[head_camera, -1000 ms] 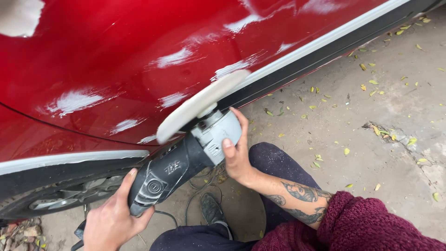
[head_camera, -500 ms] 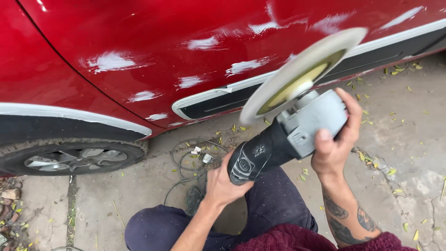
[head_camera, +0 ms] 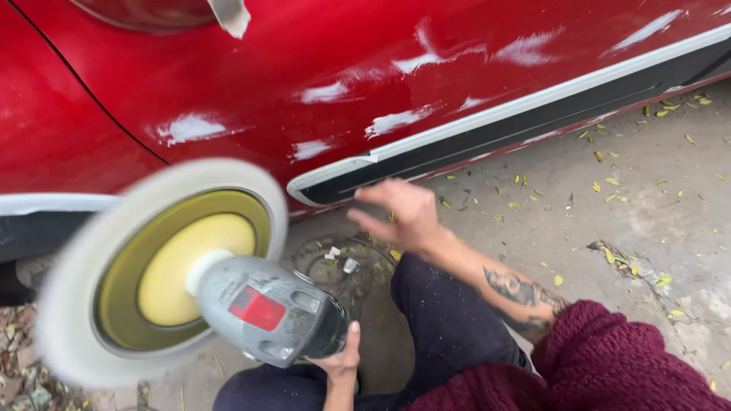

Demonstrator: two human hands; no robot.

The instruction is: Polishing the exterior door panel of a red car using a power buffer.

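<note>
Barely started: white polish smears [head_camera: 396, 120] unbuffed along glossy red car panel [head_camera: 251, 76], grey polisher with round white pad [head_camera: 259, 308] gripped in left hand [head_camera: 340, 359], right hand [head_camera: 400, 215] fingers loosely spread.

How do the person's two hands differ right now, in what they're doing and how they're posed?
The left hand is closed around the rear body of the grey polisher, carrying it alone; the right hand holds nothing. The left hand sits low, near the bottom edge of the view, mostly hidden behind the tool; the right hand is in full view, fingers loosely spread, near the red car panel. The right hand looks motion-blurred. Both are bare.
</note>
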